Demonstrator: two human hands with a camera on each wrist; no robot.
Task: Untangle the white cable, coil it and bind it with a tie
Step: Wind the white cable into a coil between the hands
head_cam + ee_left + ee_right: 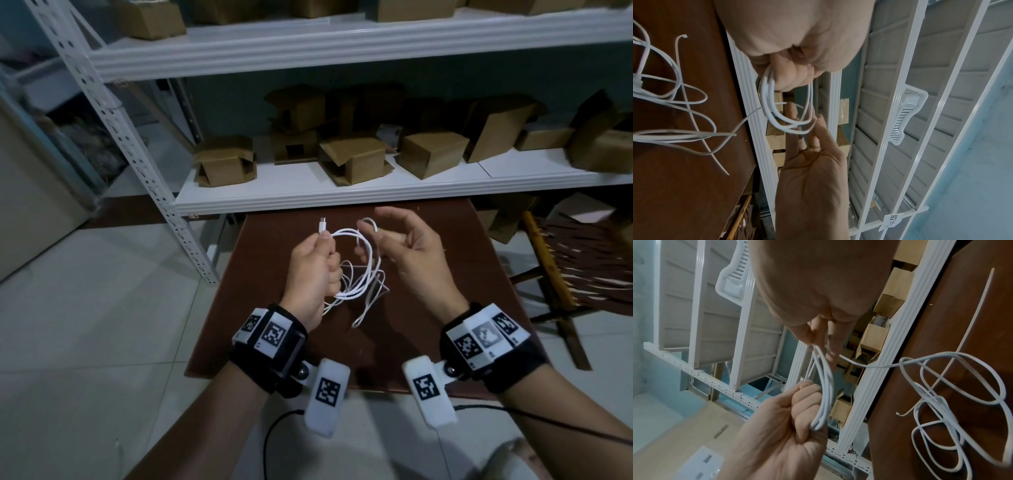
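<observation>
Several loops of the white cable (pixel 356 255) are gathered in the left hand (pixel 313 270), whose grip is curled tight round them with the connector end (pixel 323 224) left poking out above the fist, presumably so the coil has a fixed start. The right hand (pixel 407 253) is held just beside it, fingers loosely spread and touching the top of the loops, apparently guiding the next turn. The uncoiled remainder is left trailing on the brown tabletop (pixel 445 274), where a thin white tie (pixel 970 331) lies ready. Open cardboard boxes (pixel 356 159) are seen on the shelf (pixel 342 195) behind; their contents cannot be told.
</observation>
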